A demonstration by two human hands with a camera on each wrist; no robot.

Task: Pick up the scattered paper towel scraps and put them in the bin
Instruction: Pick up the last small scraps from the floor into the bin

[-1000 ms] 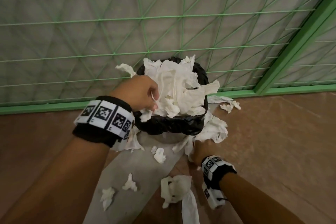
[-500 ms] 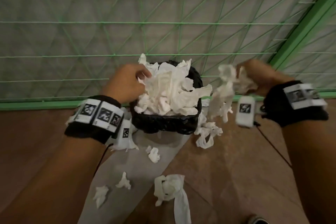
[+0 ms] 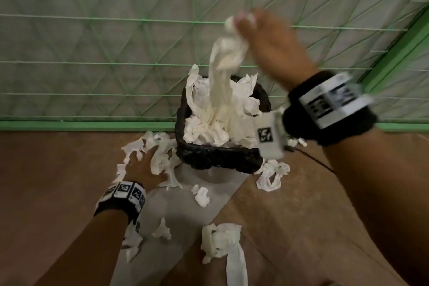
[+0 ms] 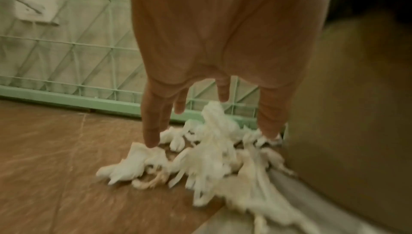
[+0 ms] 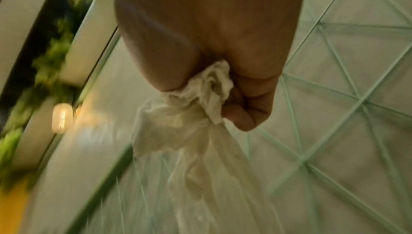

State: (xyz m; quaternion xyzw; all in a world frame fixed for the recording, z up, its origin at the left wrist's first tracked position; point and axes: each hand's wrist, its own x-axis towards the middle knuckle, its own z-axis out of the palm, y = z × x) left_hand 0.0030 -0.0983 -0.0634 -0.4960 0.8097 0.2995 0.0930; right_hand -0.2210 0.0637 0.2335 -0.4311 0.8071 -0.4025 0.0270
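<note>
Against the green wire fence [image 3: 92, 62] stands the black woven bin [image 3: 218, 158], already heaped with white paper above its rim. Straight over it I hold my right hand [image 3: 269, 42] high, fingers curled tight round a long white paper towel strip [image 3: 220, 72]; the strip hangs almost vertical, and its lower end seems to reach the heap. I judge I need only lower this hand and let go. Left of the bin, on the brown floor [image 3: 58, 181], lies a loose pile of white paper towel scraps [image 4: 200, 156]. My left hand [image 3: 144, 167] is the nearer one there: palm down, fingers [image 4: 151, 132] straight and spread, tips touching the pile, nothing gripped yet.
</note>
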